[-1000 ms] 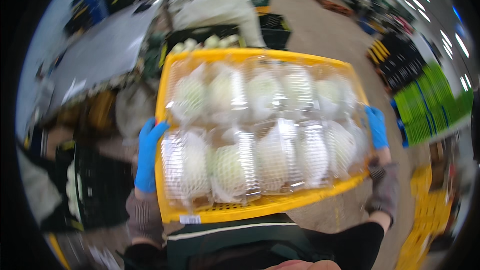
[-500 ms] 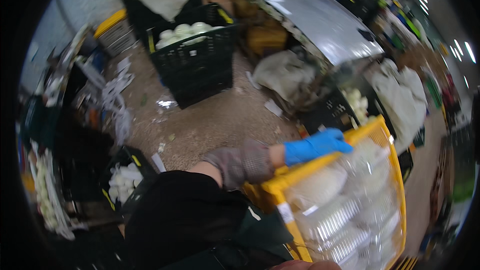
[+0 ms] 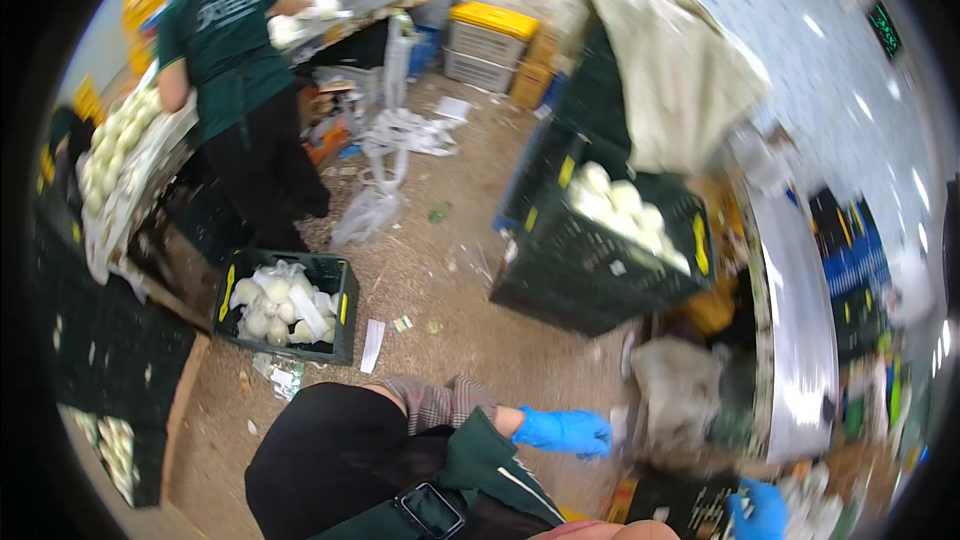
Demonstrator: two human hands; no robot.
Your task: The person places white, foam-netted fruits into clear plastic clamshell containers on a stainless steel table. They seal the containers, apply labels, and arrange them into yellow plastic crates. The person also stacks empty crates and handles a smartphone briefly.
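My left hand (image 3: 568, 433) wears a blue glove, with a checked cuff on the forearm behind it. Its fingers look curled in, and no object shows in them. It hovers over the floor, apart from the grey cloth sack (image 3: 678, 395) to its right. Near the lower right edge my right hand (image 3: 762, 512), gloved in blue too, is beside a dark crate (image 3: 690, 505). Blur and the picture's rim hide whether it grips anything. Only a sliver of yellow shows under my left arm.
Ahead stands a tall dark green crate (image 3: 600, 285) of white onion-like bulbs (image 3: 622, 205). At left are a smaller crate (image 3: 345, 315) with bulbs and plastic bags, and a person (image 3: 235, 50) working at a bench. Litter and plastic bags (image 3: 372, 210) lie on the floor. A metal table (image 3: 800, 310) runs along the right.
My view has swung left. My left hand is off the yellow crate's rim, and that crate of clear packs has nearly left the picture. My right glove has come into view.
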